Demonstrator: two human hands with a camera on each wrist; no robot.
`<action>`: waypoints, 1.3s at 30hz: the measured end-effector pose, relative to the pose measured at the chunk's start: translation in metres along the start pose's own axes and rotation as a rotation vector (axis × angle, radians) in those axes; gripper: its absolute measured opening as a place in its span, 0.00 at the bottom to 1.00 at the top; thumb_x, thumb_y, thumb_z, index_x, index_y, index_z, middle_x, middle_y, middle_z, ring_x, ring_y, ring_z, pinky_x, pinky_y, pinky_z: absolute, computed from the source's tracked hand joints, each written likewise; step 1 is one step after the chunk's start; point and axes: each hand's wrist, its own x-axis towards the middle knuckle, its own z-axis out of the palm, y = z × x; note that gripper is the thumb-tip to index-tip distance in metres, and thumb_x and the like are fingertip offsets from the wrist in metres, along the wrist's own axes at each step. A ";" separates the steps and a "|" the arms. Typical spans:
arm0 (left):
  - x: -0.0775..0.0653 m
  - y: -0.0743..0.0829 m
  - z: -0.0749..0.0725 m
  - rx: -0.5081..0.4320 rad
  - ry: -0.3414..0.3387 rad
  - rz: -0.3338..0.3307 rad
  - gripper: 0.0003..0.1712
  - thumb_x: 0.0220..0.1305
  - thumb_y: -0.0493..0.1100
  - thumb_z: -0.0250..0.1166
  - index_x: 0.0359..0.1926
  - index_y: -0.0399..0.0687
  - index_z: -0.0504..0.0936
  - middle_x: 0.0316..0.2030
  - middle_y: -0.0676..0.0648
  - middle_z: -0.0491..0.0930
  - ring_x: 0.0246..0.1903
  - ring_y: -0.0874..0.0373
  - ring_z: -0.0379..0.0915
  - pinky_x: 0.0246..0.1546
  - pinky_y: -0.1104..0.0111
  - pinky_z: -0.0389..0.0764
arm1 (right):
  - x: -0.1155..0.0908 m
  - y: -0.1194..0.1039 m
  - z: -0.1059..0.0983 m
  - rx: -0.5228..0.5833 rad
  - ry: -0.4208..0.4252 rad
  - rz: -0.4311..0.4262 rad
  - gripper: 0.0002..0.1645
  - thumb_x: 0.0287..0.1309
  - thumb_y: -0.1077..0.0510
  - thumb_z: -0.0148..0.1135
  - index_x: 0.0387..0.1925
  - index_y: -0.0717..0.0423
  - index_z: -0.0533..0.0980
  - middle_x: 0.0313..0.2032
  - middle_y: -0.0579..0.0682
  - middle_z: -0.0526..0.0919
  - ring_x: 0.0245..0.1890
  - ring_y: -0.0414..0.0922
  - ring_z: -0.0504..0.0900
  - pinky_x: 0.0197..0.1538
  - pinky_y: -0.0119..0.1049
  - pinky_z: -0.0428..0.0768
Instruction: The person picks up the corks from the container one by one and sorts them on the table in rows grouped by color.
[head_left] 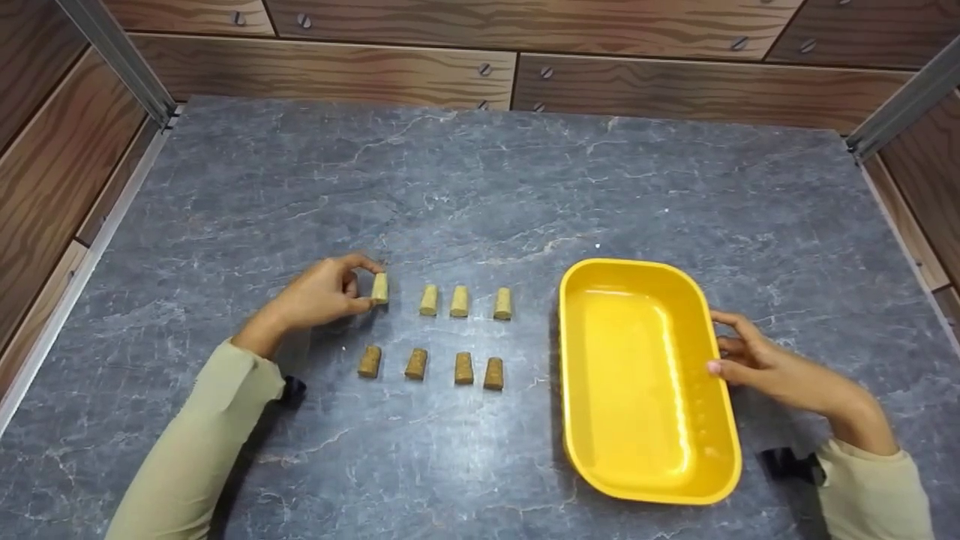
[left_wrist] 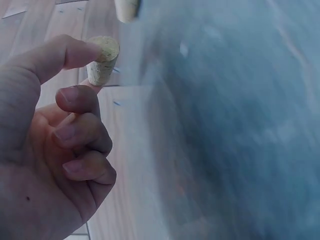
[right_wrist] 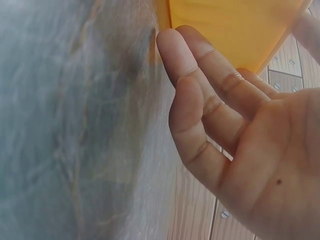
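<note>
A light cork stopper [head_left: 380, 288] is pinched lengthwise between the thumb and index finger of my left hand [head_left: 322, 292]. The left wrist view shows the thumb on the cork's [left_wrist: 103, 59] wide end, with the other fingers curled toward the palm. To its right, three more light corks [head_left: 459, 301] stand in a row. Several darker brown corks [head_left: 417, 364] form a second row nearer to me. My right hand [head_left: 780, 375] holds the right side of a yellow plastic tub [head_left: 651, 496], thumb over the rim and fingers along the outer wall [right_wrist: 225, 35].
Grey marbled tabletop [head_left: 300, 187] surrounds the corks and tub. Wood-patterned panels [head_left: 390, 71] border the back and sides, with metal posts [head_left: 124, 60] at the back corners. The tub stands right of both cork rows.
</note>
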 end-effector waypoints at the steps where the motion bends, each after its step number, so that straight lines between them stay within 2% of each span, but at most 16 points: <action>1: 0.000 -0.001 0.000 0.002 -0.011 -0.006 0.26 0.57 0.37 0.65 0.58 0.43 0.75 0.17 0.54 0.66 0.16 0.63 0.58 0.20 0.72 0.63 | 0.000 0.000 0.000 0.005 -0.004 -0.004 0.39 0.73 0.60 0.45 0.72 0.58 0.34 0.64 0.81 0.57 0.52 0.33 0.80 0.51 0.30 0.78; 7: 0.002 -0.005 0.000 0.002 -0.070 -0.044 0.25 0.57 0.39 0.66 0.58 0.44 0.75 0.17 0.54 0.68 0.16 0.63 0.60 0.19 0.72 0.63 | -0.002 0.001 -0.001 0.021 -0.027 -0.036 0.38 0.73 0.62 0.43 0.72 0.56 0.34 0.64 0.81 0.56 0.53 0.35 0.80 0.52 0.31 0.78; 11: 0.005 -0.004 0.002 0.007 -0.084 -0.039 0.26 0.58 0.39 0.66 0.58 0.43 0.75 0.18 0.53 0.69 0.16 0.63 0.61 0.19 0.72 0.63 | -0.003 0.001 -0.001 0.026 -0.025 -0.031 0.38 0.73 0.62 0.43 0.72 0.57 0.34 0.64 0.82 0.56 0.53 0.35 0.80 0.52 0.31 0.79; 22: 0.008 -0.004 0.004 0.019 -0.097 -0.035 0.27 0.58 0.41 0.68 0.58 0.42 0.75 0.20 0.52 0.70 0.17 0.63 0.61 0.18 0.71 0.63 | -0.003 0.000 0.001 0.005 -0.001 0.003 0.39 0.73 0.60 0.45 0.72 0.58 0.34 0.65 0.80 0.56 0.52 0.33 0.79 0.52 0.30 0.78; 31: 0.004 -0.006 0.001 0.004 -0.112 -0.042 0.30 0.58 0.46 0.70 0.60 0.46 0.74 0.22 0.52 0.71 0.17 0.63 0.61 0.19 0.72 0.64 | -0.004 -0.003 0.002 -0.036 0.015 0.018 0.40 0.72 0.59 0.46 0.72 0.56 0.35 0.63 0.77 0.62 0.51 0.33 0.80 0.50 0.31 0.79; 35: -0.002 0.001 -0.005 0.004 -0.056 -0.029 0.30 0.60 0.50 0.68 0.61 0.47 0.73 0.25 0.50 0.73 0.19 0.62 0.64 0.20 0.71 0.67 | -0.004 -0.007 0.003 -0.119 0.075 0.017 0.40 0.71 0.58 0.49 0.73 0.56 0.38 0.60 0.71 0.67 0.49 0.33 0.79 0.48 0.33 0.80; 39: -0.010 0.010 -0.011 0.061 0.063 -0.020 0.30 0.62 0.57 0.64 0.61 0.50 0.75 0.31 0.48 0.77 0.24 0.57 0.68 0.23 0.67 0.70 | -0.003 -0.011 0.004 -0.321 0.262 -0.048 0.38 0.68 0.57 0.55 0.72 0.57 0.49 0.59 0.66 0.71 0.49 0.24 0.72 0.46 0.26 0.76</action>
